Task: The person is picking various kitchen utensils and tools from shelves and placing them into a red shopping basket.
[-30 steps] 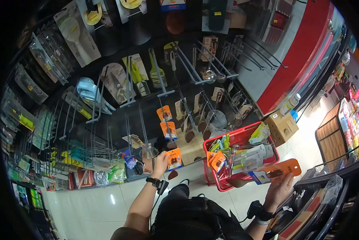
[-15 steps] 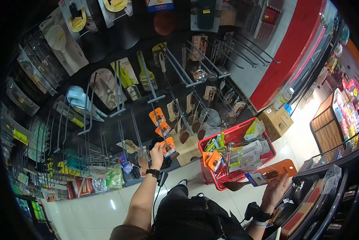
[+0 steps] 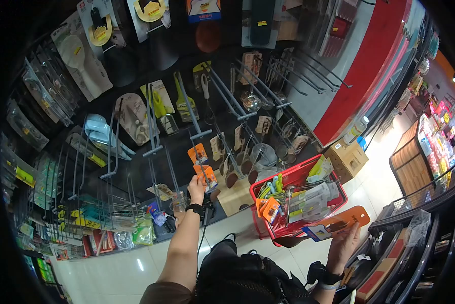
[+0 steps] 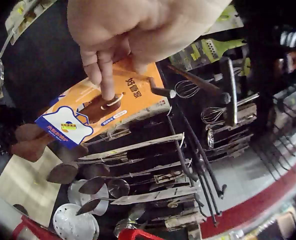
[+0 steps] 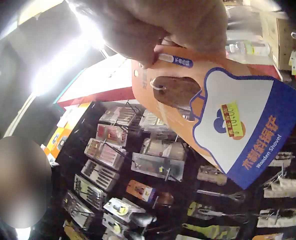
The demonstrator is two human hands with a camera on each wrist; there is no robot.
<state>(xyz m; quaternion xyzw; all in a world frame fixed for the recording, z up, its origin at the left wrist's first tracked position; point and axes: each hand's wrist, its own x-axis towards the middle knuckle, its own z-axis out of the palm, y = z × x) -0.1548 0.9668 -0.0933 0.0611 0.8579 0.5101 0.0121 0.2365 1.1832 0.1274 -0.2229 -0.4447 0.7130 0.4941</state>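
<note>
My left hand (image 3: pixel 196 189) pinches the orange card of a packaged wooden spatula (image 3: pixel 206 176) at the end of a rack hook. In the left wrist view its fingers lie over the card (image 4: pixel 130 92), beside the hook's tip, and brown wooden blades (image 4: pixel 35 147) stick out below. Another orange card (image 3: pixel 197 153) hangs behind it on the rack. At the right, my right hand (image 3: pixel 342 247) grips a second wooden spatula (image 3: pixel 341 223) by its orange card. That card's label reads "Wooden Shovel" in the right wrist view, and the spatula's dark blade (image 3: pixel 289 241) points left, over the basket's near edge.
A red shopping basket (image 3: pixel 261 226) full of packaged utensils stands between my hands, a cardboard box (image 3: pixel 350 159) behind it. Long metal hooks (image 3: pixel 202 134) jut from the dark rack. Shelves of pans (image 3: pixel 377 266) lie close at my right.
My left hand has moved up and away with the orange-carded spatula, from below the hook to its end. My right hand still holds its spatula, nearly in place.
</note>
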